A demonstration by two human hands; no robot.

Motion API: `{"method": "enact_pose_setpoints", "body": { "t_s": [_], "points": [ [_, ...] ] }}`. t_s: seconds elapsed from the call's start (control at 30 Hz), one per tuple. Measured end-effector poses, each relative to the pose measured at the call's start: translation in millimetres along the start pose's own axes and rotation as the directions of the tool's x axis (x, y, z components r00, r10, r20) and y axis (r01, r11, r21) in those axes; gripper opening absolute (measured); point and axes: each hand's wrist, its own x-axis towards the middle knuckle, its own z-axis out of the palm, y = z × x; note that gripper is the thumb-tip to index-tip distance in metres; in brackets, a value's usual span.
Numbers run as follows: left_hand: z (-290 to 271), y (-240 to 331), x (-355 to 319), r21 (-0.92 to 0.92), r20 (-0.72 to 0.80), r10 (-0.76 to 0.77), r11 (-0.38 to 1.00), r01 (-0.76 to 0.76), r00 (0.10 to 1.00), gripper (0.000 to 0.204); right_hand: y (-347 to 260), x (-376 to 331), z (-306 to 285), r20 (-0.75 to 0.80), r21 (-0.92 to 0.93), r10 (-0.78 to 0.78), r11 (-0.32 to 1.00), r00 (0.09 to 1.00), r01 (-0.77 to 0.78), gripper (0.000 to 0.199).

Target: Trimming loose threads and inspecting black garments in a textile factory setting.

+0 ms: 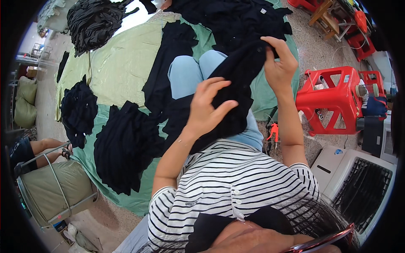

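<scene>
Right hand [282, 65] pinches dark garment [238, 76] – left hand [207, 109] spread, perhaps touching it – between clothes pile [124, 147] and red stool [337, 99].

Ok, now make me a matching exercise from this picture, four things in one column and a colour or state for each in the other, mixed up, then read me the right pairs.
Things
1. right hand
2. trousers
3. nearest stool
4. striped shirt

Colours and states
A. red
B. white with dark lines
C. holding a dark garment by its edge
D. light blue

Right pairs: 1-C, 2-D, 3-A, 4-B.
</scene>
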Motion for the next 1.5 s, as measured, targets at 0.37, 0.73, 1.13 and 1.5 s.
{"method": "enact_pose_setpoints", "body": {
  "t_s": [0.37,0.73,1.13,1.5],
  "points": [
    [58.5,-28.5,24.3,0.151,-0.379,0.185,0.979,-0.137,0.907,0.03,-9.2,23.6,3.3,-0.019,-0.012,-0.039,0.999,0.999,0.038,0.022],
    [19.7,-37.0,11.0,-0.86,-0.052,-0.669,0.407,0.308,0.742,0.015,-18.6,-55.5,26.3,0.585,0.263,0.153,0.893,0.797,-0.365,0.017],
    [9.2,-20.6,5.9,0.255,-0.538,0.135,0.967,0.008,0.832,0.018,-66.6,-70.3,6.8,0.719,0.083,0.233,0.907,0.655,-0.414,0.017],
    [-9.5,-42.9,-47.6,-0.345,0.153,-0.416,0.827,0.443,0.896,0.021,-70.6,-109.2,-4.9,0.693,0.221,0.173,0.873,0.7,-0.435,0.016]
  ]
}}
